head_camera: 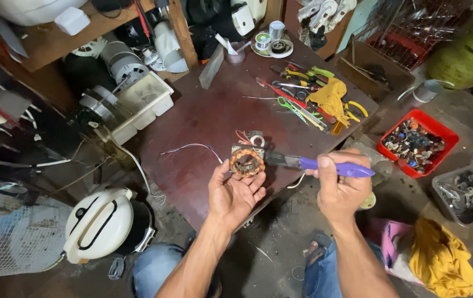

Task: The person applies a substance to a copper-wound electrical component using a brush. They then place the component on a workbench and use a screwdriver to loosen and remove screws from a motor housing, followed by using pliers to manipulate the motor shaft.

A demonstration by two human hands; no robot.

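Observation:
My left hand (235, 192) cradles a small motor stator (247, 161) with copper windings, palm up, over the front edge of a dark red-brown table (203, 118). Thin wires (192, 148) trail from the stator across the table. My right hand (340, 185) grips the purple handle of a brush (308, 163), whose dark bristle end touches the stator's right side.
Pliers, screwdrivers and a yellow cloth (329, 95) lie at the table's far right. Solder spools (272, 41) sit at the back. A red tray of small parts (417, 142), a clear tub (468, 192), a white rice cooker (104, 223) and a fan grille (10, 234) stand on the floor.

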